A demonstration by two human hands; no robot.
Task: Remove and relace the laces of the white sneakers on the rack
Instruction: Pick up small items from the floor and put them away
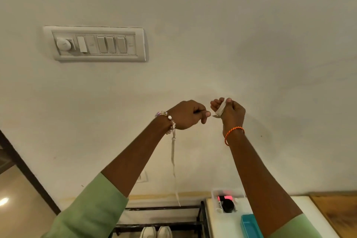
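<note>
White shoelace [220, 109] is bunching in my right hand [230, 113] at frame centre, fingers curling round it; my left hand [186, 115] is pinching its hanging tail. Sneakers [156, 232] are sitting on the rack [201, 216] at bottom centre. I'm risking tangles if the tail is slipping.

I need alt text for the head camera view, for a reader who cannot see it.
Two raised hands hold a white shoelace before a pale wall: the right hand has it wound round the fingers, the left hand pinches it, and one end hangs down. Below, white sneakers sit on a dark rack.
</note>
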